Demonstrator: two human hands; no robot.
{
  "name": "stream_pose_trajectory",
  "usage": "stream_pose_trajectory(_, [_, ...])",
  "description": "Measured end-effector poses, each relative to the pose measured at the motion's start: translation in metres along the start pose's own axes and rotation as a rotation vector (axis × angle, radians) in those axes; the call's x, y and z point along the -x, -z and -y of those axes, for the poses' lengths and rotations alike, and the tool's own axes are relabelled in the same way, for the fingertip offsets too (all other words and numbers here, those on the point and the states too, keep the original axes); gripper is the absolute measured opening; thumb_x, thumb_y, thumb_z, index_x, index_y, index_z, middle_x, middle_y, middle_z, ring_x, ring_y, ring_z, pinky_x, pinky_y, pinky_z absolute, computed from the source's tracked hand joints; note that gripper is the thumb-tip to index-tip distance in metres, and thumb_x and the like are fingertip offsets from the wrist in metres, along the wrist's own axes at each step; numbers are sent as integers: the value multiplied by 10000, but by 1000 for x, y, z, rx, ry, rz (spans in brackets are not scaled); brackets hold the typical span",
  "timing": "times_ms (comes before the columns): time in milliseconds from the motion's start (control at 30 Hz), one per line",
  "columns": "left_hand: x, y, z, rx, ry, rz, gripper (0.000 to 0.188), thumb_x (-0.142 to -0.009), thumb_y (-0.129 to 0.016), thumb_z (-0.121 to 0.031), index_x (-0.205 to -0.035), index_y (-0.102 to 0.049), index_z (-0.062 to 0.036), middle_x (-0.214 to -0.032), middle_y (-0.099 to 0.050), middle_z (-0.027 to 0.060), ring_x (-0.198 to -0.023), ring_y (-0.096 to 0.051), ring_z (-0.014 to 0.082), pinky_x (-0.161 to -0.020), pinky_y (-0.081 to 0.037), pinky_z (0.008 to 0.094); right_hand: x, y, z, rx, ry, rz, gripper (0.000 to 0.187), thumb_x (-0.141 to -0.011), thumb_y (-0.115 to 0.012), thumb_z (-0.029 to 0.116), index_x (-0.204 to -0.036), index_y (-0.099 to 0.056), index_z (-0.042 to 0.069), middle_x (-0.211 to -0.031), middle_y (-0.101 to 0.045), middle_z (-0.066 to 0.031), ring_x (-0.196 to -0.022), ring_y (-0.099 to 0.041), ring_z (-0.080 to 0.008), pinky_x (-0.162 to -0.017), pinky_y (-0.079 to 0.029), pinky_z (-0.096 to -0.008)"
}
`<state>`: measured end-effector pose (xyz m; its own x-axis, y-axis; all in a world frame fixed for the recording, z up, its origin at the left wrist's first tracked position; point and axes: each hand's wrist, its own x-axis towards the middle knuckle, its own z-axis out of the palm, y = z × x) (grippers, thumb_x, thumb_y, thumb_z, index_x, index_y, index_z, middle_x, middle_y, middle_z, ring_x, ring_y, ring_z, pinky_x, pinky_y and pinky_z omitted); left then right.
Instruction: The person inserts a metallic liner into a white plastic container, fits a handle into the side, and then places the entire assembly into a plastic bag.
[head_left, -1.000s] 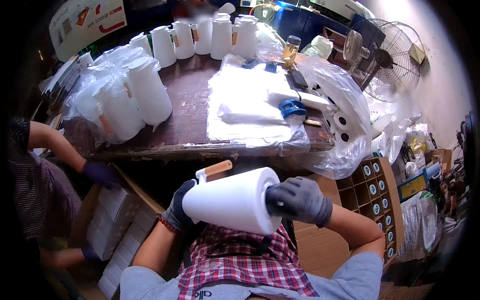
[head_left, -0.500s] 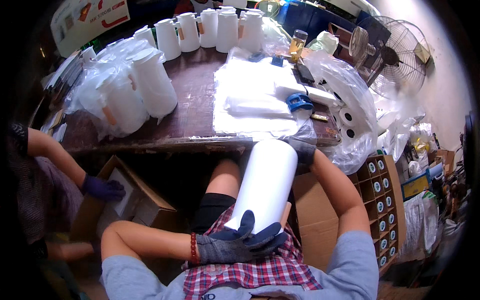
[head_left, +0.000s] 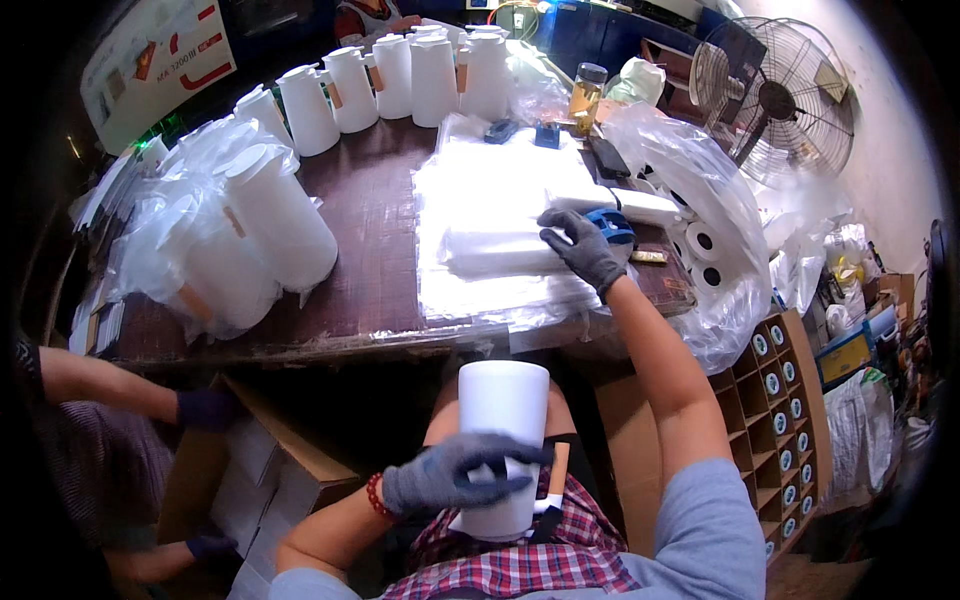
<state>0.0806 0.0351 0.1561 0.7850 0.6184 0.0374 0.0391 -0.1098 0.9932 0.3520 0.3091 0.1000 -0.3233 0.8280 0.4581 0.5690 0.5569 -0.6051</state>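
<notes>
1. The white jug [head_left: 503, 400] rests tilted over the person's checked apron [head_left: 490, 572], broad end toward the table [head_left: 370, 240]. The left hand [head_left: 465, 472] lies across its side with fingers stretched over it; how far they wrap round cannot be told. A light hold on so smooth a surface could let it slide or roll off — most likely while attention is on the other hand.
2. The jug's handle [head_left: 558, 472] juts to the right and might snag the apron if the jug turns.
3. The right hand [head_left: 585, 250] reaches over the plastic sheets [head_left: 500, 290], fingers parted and half bent, gripping nothing visible. Clinging film could come up in multiples.
4. The blue tape dispenser [head_left: 615, 228] sits just beside that hand — a sideways brush could shove it.
</notes>
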Motion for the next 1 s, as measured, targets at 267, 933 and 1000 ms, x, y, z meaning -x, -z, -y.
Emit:
stream_pose_trajectory(267, [-59,81,56,445,-56,-703,503,-955,-611,-189,-1416,-432,-103,-1236,-594,159,-1118,-586,236,-902,-530,329,-13,-18,-14,250,-174,-111,326,-933,-588,352,-894,-661,37,-829,-653,-154,-794,-630,-322,-729,-484,-418])
stream_pose_trajectory(933, [-2,11,157,-822,129,-852,308,-812,-657,-201,-1088,-623,-68,-1009,-658,173,-864,-629,399,-736,-518,448,233,-61,43,-820,-536,48,149,-952,-591,167,-895,-590,30,-795,-560,15,-703,-468,-64,-643,-436,-241])
stream_pose_trajectory(1000, [1,5,157,-765,145,-854,265,-807,-640,-185,-1040,-628,-59,-1017,-646,177,-909,-612,411,-749,-509,459,248,-65,44,-748,-435,58,166,-940,-602,176,-942,-613,10,-822,-597,-17,-729,-513,-87,-675,-457,-258])
